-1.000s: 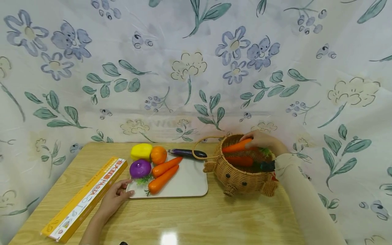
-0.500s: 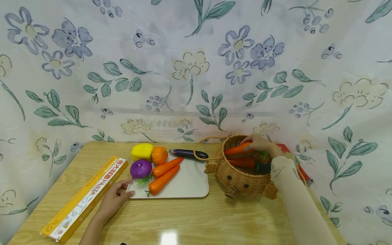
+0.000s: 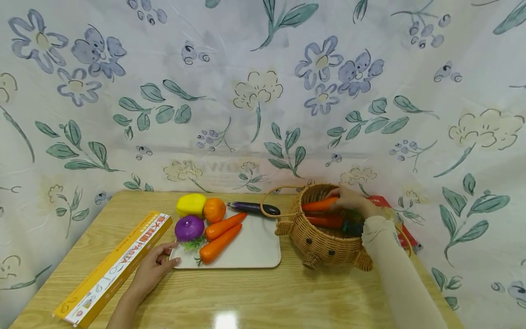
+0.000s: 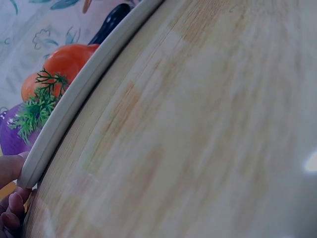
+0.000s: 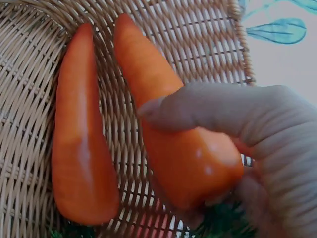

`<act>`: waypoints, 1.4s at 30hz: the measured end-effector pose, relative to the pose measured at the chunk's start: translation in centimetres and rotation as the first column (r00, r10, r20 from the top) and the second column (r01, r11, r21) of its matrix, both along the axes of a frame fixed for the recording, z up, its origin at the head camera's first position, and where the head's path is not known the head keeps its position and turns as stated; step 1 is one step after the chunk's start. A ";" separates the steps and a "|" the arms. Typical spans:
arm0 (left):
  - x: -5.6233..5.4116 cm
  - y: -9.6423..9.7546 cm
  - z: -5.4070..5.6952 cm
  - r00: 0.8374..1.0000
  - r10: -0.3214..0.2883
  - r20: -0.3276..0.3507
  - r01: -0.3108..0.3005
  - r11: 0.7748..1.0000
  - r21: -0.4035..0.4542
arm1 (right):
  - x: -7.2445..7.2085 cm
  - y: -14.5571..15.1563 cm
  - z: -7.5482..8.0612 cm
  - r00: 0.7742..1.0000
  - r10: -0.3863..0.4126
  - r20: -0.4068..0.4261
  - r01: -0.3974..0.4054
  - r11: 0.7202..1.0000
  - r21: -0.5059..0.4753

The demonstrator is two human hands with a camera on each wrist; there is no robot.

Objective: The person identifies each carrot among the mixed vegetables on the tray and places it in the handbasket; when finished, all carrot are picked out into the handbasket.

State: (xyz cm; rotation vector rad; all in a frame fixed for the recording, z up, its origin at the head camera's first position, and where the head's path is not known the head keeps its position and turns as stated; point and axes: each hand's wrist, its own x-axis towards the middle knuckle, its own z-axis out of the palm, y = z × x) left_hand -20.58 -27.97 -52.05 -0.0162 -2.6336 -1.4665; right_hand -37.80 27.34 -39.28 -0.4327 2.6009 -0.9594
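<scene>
My left hand (image 3: 154,265) pinches the front left corner of a white tray (image 3: 256,251); in the left wrist view the thumb lies on the rim and curled fingers show below. My right hand (image 3: 351,202) reaches into a wicker basket (image 3: 324,246) with a pig face and grips an orange carrot (image 5: 183,153), thumb across its upper side. Beside it in the basket lies another carrot (image 5: 81,139), apart from the held one. On the tray are two carrots (image 3: 219,244), a purple onion (image 3: 189,227), an orange round vegetable (image 3: 214,209), a yellow one (image 3: 191,205) and an eggplant (image 3: 250,208).
A long yellow and white pasta box (image 3: 115,269) lies slantwise on the wooden table (image 3: 263,297), left of the tray. The basket's loop handle (image 3: 263,201) hangs over the tray's right end. A red packet (image 3: 404,228) lies behind the basket. Floral cloth (image 3: 255,137) backs the table.
My right hand has lowered slightly into the basket with the carrot. The red packet behind the basket shows more now. My left hand stays at the tray corner.
</scene>
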 end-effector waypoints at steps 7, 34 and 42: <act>-0.1 0.2 -0.1 1.000 -0.011 0.002 0.011 1.000 -0.005 | 0.5 -0.1 -1.0 1.000 0.005 -0.019 -0.004 0.996 0.086; 0.0 0.2 0.0 1.000 0.000 0.028 0.001 1.000 -0.024 | -0.6 0.1 -1.8 1.000 0.026 -0.008 -0.024 0.984 0.176; -0.2 0.2 -0.2 0.999 0.009 0.049 -0.006 0.999 -0.048 | -0.1 -0.2 -1.5 0.998 0.036 -0.042 -0.028 0.984 0.174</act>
